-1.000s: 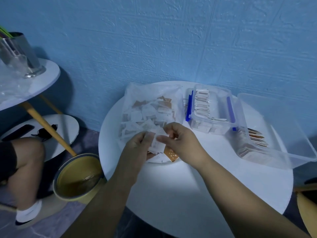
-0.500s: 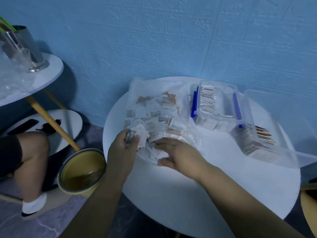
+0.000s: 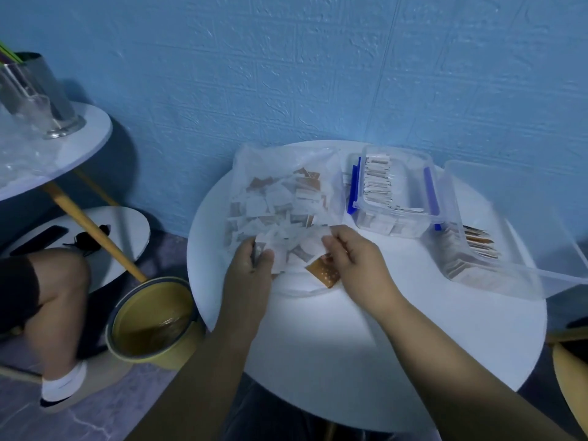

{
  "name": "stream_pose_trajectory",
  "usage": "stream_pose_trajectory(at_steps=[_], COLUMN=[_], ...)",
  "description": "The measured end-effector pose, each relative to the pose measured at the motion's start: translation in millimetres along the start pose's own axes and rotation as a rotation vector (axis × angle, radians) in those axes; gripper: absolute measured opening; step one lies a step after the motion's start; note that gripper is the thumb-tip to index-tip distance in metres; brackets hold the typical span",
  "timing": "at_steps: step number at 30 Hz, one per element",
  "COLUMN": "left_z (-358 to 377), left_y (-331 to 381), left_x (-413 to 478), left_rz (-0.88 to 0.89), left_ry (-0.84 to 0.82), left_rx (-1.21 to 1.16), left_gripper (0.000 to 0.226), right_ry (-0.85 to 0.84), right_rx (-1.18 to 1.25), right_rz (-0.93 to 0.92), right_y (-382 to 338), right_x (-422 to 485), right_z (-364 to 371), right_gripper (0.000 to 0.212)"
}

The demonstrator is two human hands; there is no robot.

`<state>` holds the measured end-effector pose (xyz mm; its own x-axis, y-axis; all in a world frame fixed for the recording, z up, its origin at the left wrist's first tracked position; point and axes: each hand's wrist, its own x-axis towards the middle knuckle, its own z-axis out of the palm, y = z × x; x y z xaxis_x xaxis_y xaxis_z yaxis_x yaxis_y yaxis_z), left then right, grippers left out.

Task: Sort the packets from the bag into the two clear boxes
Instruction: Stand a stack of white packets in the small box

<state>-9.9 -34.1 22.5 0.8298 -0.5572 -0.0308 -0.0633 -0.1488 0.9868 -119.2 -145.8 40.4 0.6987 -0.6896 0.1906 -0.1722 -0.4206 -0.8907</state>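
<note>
Hands, left (image 3: 249,272) and right (image 3: 353,259), on packets (image 3: 276,202) at bag (image 3: 254,160) mouth; open tabletop (image 3: 350,345) nearside

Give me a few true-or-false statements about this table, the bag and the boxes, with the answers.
1. The bag of packets lies on the round white table. True.
2. The box with blue clips is empty. False: it holds a row of white packets.
3. The left hand and the right hand are both at the bag's near end. True.
4. The yellow bin stands on the table. False: it stands on the floor, left of the table.
</note>
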Motion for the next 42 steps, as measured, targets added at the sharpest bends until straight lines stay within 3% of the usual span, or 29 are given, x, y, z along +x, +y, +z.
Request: stream_pose_trajectory(at_steps=[3, 5, 6, 8, 10, 13, 16, 18, 21, 23, 27, 30, 34, 38, 42], left_z=[25, 43, 52, 62, 77, 93, 108, 116, 123, 125, 121, 114, 106, 99, 96], left_y=[7, 16, 18, 21, 17, 15, 10, 6, 9, 7, -5, -14, -17, -23, -19], left_x=[-7, -16, -21, -32, -41, -47, -50, -51, -56, -55, -56, -55, -51, -47, -48], left_rz=[-0.033, -0.117, -0.149, 0.007, 0.065, 0.099, 0.049, 0.043, 0.083, 0.116, 0.315, 0.446, 0.487, 0.546, 0.422], left_ry=[-0.051, -0.114, -0.177, -0.234, -0.388, -0.460, -0.482, -0.477, -0.483, -0.456, -0.452, -0.360, -0.284, -0.330, -0.363], left_rx=[-0.189, -0.474, -0.482, -0.230, -0.187, -0.213, -0.149, -0.145, -0.133, -0.059, 0.172, 0.334, 0.405, 0.452, 0.323], left_gripper=[0.017, 0.015, 0.017, 0.015, 0.018, 0.039, 0.038, 0.033, 0.036, 0.038, 0.042, 0.031, 0.037, 0.038, 0.030], right_ry=[-0.017, 0.017, 0.045, 0.111, 0.173, 0.219, 0.304, 0.365, 0.322, 0.338, 0.332, 0.260, 0.194, 0.121, 0.034], right_rx=[0.128, 0.079, 0.039, -0.037, -0.077, -0.107, -0.198, -0.032, 0.404, 0.499, 0.508, 0.458, 0.464, 0.467, 0.303], right_rz=[0.086, 0.077, 0.061, 0.037, 0.033, 0.019, -0.036, 0.039, 0.257, 0.285, 0.235, 0.222, 0.251, 0.279, 0.195], right_y=[0, 7, 11, 20, 29, 35, 38, 39, 39, 37, 31, 32, 34, 37, 40], right_x=[-9, -17, -22, -30, -38, -51, -60, -64, -64, -64, -64, -62, -58, -61, -68], right_z=[-13, -22, -27, -37, -49, -65, -76, -79, -77, -74, -66, -58, -46, -48, -62], right_gripper=[0.017, 0.018, 0.018, 0.017, 0.021, 0.031, 0.028, 0.028, 0.023, 0.020, 0.022, 0.021, 0.023, 0.024, 0.033])
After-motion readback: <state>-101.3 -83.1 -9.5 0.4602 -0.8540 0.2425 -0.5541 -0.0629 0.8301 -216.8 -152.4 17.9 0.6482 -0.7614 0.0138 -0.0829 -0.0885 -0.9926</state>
